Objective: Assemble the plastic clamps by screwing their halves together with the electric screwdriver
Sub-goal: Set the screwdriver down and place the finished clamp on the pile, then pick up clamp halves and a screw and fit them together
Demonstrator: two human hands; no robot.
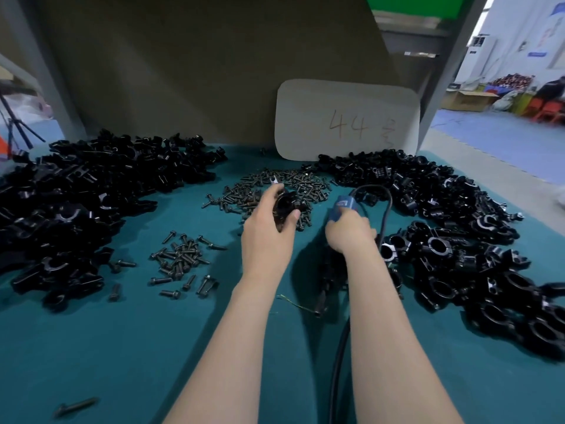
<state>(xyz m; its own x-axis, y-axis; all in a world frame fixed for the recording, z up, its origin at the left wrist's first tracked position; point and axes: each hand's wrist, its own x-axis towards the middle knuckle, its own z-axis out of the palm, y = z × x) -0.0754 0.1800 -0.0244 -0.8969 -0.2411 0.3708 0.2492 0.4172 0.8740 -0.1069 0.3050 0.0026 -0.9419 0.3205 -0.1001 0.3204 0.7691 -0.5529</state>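
- Left hand (pixel 269 231) curled round black clamp (pixel 286 206), over far screw pile (pixel 275 185).
- Right hand (pixel 351 232) gripping electric screwdriver (pixel 342 206), centre.
- Teal table (pixel 122 347): left heap (pixel 76 185) and right heap (pixel 458 240) of clamp parts; white card (pixel 345 120) far; workshop floor (pixel 489 133) far right.

Glossy black plastic clamp halves (pixel 76 191), matt teal cloth table (pixel 137 347).

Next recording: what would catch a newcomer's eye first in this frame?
Big heaps of black clamp parts on the left and right sides of the teal table stand out first, with a scatter of dark screws between them. At the centre, the left hand holds a black clamp piece above the screws, while the right hand grips the blue-topped electric screwdriver. Behind, a white card marked 44 stands against the back panel.
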